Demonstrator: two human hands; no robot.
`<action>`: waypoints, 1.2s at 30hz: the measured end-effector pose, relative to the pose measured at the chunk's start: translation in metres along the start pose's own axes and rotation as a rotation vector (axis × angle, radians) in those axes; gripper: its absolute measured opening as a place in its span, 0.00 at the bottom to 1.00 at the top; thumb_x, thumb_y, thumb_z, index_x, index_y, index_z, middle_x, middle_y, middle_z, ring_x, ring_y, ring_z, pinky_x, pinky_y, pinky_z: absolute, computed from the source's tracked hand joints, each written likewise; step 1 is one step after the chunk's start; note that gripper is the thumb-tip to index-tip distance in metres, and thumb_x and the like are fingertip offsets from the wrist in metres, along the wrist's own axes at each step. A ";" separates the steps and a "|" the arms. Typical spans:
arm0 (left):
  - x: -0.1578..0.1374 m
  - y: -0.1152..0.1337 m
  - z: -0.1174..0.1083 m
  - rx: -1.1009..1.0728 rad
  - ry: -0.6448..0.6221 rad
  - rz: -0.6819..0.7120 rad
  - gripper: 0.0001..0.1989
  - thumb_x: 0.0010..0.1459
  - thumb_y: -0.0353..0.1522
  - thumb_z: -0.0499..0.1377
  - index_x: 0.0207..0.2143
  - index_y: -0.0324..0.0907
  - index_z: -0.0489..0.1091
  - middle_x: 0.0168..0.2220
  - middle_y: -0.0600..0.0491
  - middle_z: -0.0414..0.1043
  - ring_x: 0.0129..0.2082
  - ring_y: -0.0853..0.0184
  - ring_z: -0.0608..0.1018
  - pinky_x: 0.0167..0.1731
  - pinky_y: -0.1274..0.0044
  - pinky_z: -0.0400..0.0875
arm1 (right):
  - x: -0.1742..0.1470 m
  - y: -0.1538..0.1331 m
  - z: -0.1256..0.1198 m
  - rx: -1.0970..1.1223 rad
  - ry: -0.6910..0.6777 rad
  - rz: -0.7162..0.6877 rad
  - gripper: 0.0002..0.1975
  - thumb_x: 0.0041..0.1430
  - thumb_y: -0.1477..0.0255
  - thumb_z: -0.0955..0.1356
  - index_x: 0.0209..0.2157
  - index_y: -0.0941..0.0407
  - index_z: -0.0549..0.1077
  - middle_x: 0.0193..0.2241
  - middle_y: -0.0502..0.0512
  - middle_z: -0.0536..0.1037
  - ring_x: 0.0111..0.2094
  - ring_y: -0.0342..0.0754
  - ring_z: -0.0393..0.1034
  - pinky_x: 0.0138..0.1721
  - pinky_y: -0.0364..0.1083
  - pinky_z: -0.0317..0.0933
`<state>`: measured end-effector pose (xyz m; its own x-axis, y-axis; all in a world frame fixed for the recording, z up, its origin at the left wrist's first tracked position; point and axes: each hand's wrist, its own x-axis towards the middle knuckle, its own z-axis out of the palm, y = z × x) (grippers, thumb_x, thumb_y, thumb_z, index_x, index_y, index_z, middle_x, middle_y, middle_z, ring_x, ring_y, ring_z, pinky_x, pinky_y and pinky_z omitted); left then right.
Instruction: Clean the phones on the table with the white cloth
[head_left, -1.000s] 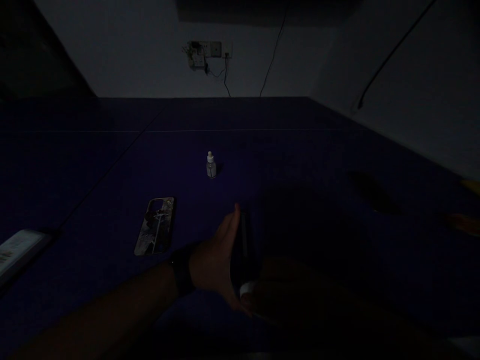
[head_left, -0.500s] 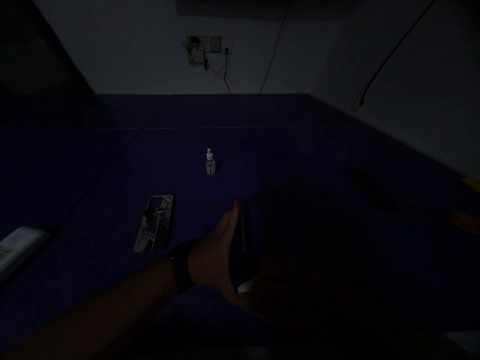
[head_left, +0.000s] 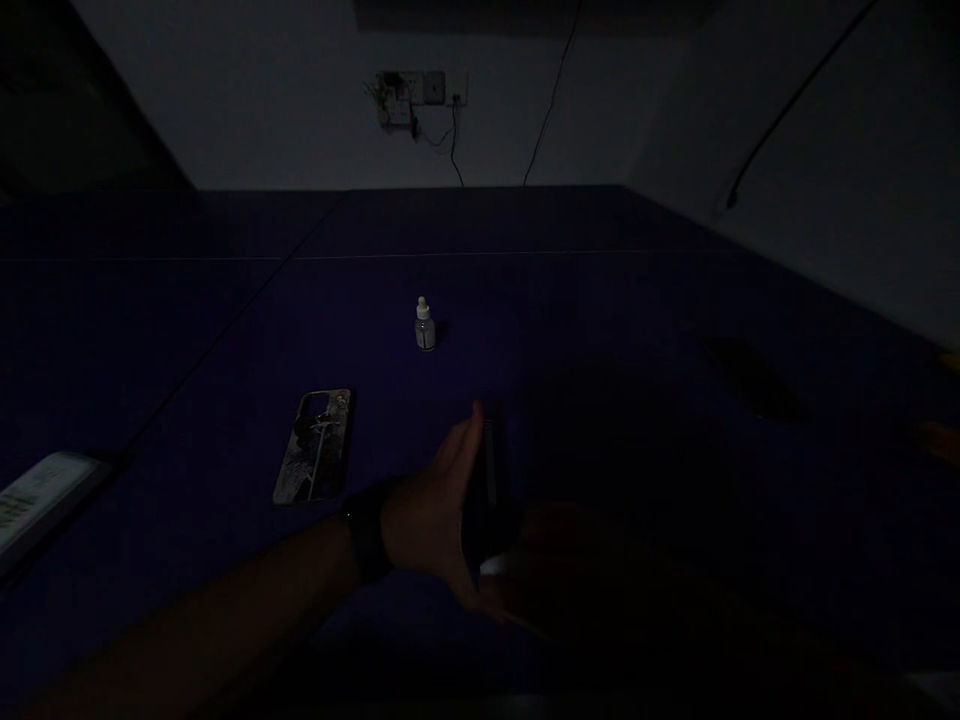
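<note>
The left hand is curved around a dark slab, its fingers along the far part and its thumb at the near end, so the grip is closed on it. The slab is held on edge above a purple surface, and a paler strip runs along its upper edge. The right hand comes in from the other side, close against the near end, but it is so dark that its grip cannot be made out; a small white piece shows between the two hands. A black wristband circles the left wrist. Left of that hand a patterned phone case lies flat, and farther out a small dropper bottle with a white top stands upright. A white box sits at the left edge; a dark flat object lies well off to the right. Beyond, wall sockets with plugged-in leads are fixed to the pale wall.
</note>
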<state>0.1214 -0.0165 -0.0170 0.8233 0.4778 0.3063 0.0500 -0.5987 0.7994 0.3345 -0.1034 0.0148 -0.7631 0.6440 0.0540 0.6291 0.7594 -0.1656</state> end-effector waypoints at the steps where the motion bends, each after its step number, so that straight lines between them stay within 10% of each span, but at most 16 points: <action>1: 0.000 0.001 0.000 0.001 0.003 0.023 0.93 0.17 0.57 0.77 0.67 0.45 0.09 0.73 0.37 0.21 0.70 0.28 0.38 0.65 0.44 0.51 | 0.003 0.005 -0.002 0.006 0.025 -0.037 0.11 0.71 0.65 0.64 0.51 0.46 0.74 0.40 0.51 0.79 0.36 0.45 0.72 0.38 0.47 0.68; 7: -0.001 0.006 -0.003 0.020 0.007 0.056 0.92 0.20 0.57 0.76 0.66 0.48 0.07 0.73 0.37 0.24 0.70 0.29 0.44 0.65 0.44 0.52 | 0.031 0.046 -0.011 0.061 0.677 -0.154 0.15 0.71 0.72 0.61 0.56 0.58 0.70 0.37 0.57 0.77 0.38 0.48 0.71 0.42 0.49 0.68; 11: 0.000 0.006 -0.003 0.030 0.008 0.061 0.92 0.20 0.56 0.77 0.66 0.49 0.07 0.73 0.36 0.25 0.70 0.29 0.44 0.65 0.44 0.54 | 0.043 0.052 -0.007 0.183 0.759 -0.038 0.16 0.67 0.75 0.64 0.54 0.53 0.72 0.39 0.55 0.76 0.40 0.49 0.72 0.41 0.48 0.69; 21: 0.001 0.010 -0.007 0.063 -0.014 0.087 0.92 0.22 0.55 0.77 0.65 0.46 0.05 0.73 0.37 0.22 0.70 0.32 0.46 0.68 0.47 0.49 | 0.044 0.057 -0.003 0.362 0.677 0.186 0.23 0.59 0.80 0.63 0.54 0.53 0.75 0.40 0.56 0.77 0.41 0.49 0.74 0.43 0.48 0.71; 30: -0.003 0.007 -0.005 0.076 0.017 0.086 0.93 0.20 0.53 0.78 0.66 0.47 0.06 0.73 0.36 0.23 0.69 0.29 0.47 0.64 0.43 0.56 | 0.021 0.028 -0.014 0.178 0.608 -0.278 0.14 0.73 0.71 0.60 0.54 0.58 0.70 0.37 0.55 0.78 0.39 0.46 0.72 0.42 0.46 0.68; 36: -0.002 0.006 -0.003 0.085 0.020 0.122 0.94 0.17 0.52 0.79 0.66 0.48 0.06 0.73 0.37 0.22 0.69 0.26 0.46 0.64 0.41 0.54 | 0.010 0.014 -0.021 0.089 0.434 -0.321 0.13 0.73 0.72 0.60 0.53 0.56 0.71 0.37 0.53 0.80 0.41 0.45 0.72 0.45 0.45 0.67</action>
<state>0.1182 -0.0195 -0.0119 0.8146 0.4107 0.4096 -0.0010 -0.7051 0.7091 0.3383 -0.0845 0.0342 -0.7718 0.3744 0.5140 0.3455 0.9255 -0.1553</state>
